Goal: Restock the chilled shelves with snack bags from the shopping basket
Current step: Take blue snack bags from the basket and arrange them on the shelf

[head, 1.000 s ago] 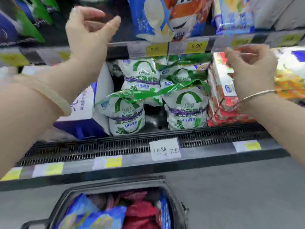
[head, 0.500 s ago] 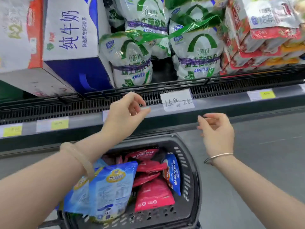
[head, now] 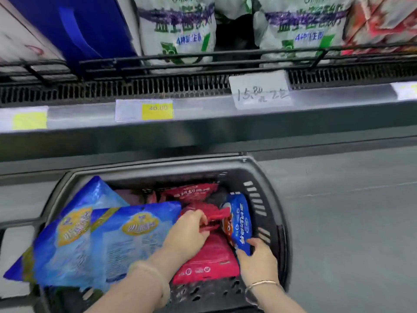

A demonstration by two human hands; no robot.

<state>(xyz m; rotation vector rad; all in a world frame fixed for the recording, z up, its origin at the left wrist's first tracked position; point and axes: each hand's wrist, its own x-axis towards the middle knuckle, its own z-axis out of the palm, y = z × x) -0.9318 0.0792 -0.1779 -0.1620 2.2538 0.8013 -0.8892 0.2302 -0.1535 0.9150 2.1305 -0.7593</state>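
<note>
While your left hand (head: 191,231) pinches a crinkly red bag (head: 211,214), your right hand (head: 257,256) grips a shiny blue bag (head: 239,222) in the black plastic basket (head: 259,177) at lower middle.

handwritten price card (head: 260,92) | yellow price tag (head: 144,110) | grey floor (head: 349,211)

Evenly lit from overhead, soft and fairly bright, with no hard shadows. Dull sheen along the shelf edge (head: 225,114). Heavy smear across the white and green bags (head: 178,30) up top, print there barely legible. Blue snack bags (head: 101,242) also blurred, lettering soft. Bowed at the edges by the wide angle. Slightly washed-out and blocky throughout.
</note>
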